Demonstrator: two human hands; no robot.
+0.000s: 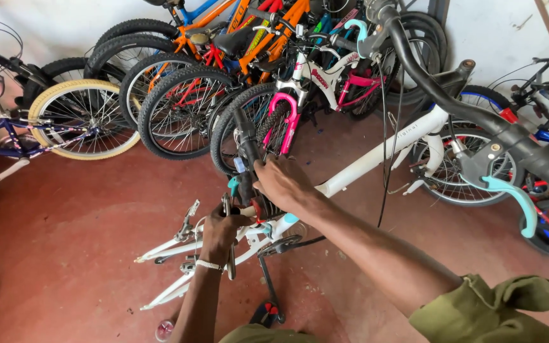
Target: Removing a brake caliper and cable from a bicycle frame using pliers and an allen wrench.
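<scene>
Bike in hand: the white bicycle frame (376, 159) lies stripped of its wheels on the red floor (65, 216) in front of you, its handlebar (478, 114) rising at your right with a teal brake lever (509, 194) hanging from it.

Work spot: the crank and bottom bracket area (258, 206), low on the frame and right under both your hands.

Left hand: your left hand (220, 225) (the one with the wrist bracelet) is clenched around a slim metal tool or part at the crank; what exactly it grips is hidden by the fingers.

Right hand: your right hand (284, 184) rests over the top of the black crank arm (246, 152), fingers curled down and closed on it, thumb side toward the frame.

Doing it well: I judge you are bracing the crank with the right while the left works the fitting, so keep the right grip firm and the wrist straight, push in line with the tool, and keep your knuckles away from the chainring teeth.

Watch for: the loose black cable (386, 127) hanging across the frame, just beside your right forearm.

Around you: a packed row of bicycles (223, 76) against the wall, well apart from your hands, and a cream-tyred wheel (84, 117) off to your left.
</scene>
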